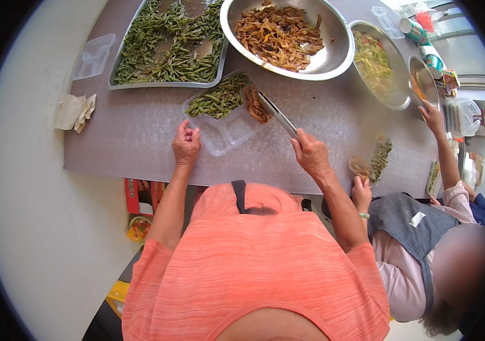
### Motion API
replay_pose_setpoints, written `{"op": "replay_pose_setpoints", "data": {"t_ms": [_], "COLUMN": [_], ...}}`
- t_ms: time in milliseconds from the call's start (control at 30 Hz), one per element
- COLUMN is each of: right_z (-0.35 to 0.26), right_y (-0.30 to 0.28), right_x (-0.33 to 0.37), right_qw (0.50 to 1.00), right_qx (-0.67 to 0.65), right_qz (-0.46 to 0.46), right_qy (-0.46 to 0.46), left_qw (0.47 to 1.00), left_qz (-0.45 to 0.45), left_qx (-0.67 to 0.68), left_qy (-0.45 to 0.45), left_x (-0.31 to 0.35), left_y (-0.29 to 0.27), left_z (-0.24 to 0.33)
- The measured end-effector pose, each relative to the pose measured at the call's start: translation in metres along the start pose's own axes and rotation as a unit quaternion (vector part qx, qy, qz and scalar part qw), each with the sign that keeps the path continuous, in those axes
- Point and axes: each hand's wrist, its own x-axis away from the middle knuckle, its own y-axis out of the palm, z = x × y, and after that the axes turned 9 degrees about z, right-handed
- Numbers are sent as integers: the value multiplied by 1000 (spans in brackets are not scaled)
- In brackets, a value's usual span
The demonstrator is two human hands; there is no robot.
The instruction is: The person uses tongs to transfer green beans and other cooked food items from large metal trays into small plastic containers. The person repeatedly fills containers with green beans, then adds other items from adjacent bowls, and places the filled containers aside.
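A clear plastic compartment container (217,141) lies on the table in front of me. Green beans (219,98) fill its far left compartment, and brown cooked strips (256,107) sit in the one beside them; the near compartments hold no food. At the container's left edge, my left hand (186,143) is closed with its curled fingers on the rim. My right hand (312,152) grips metal tongs (279,113), whose tips reach the brown strips in the container.
Beyond the container stand a tray (165,86) of green beans and a steel bowl (339,51) of brown strips. Farther right is a bowl (401,77) of pale green vegetables. A co-worker (407,227) works close on my right. An unfilled clear container (96,55) and crumpled paper (75,112) lie left.
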Motion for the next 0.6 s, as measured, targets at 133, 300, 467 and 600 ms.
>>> {"op": "replay_pose_setpoints", "data": {"t_ms": [133,300,467,600], "right_z": [-10,-21,-1,19], "right_y": [-17,-47,-49,-46], "right_x": [-13,-61,-128,-151], "right_qw": [996,982,984,984], "right_qx": [-75,-145,-57,150], "right_qz": [42,115,170,-3], "right_qy": [8,32,20,95], "left_qw": [1000,998,994,993], "left_qz": [-2,8,18,20], "left_qx": [-4,-45,-75,-70], "left_qy": [1,35,77,91], "left_x": [1,2,-2,-2], "left_y": [0,-2,2,1], "left_z": [2,-5,-18,-23]}}
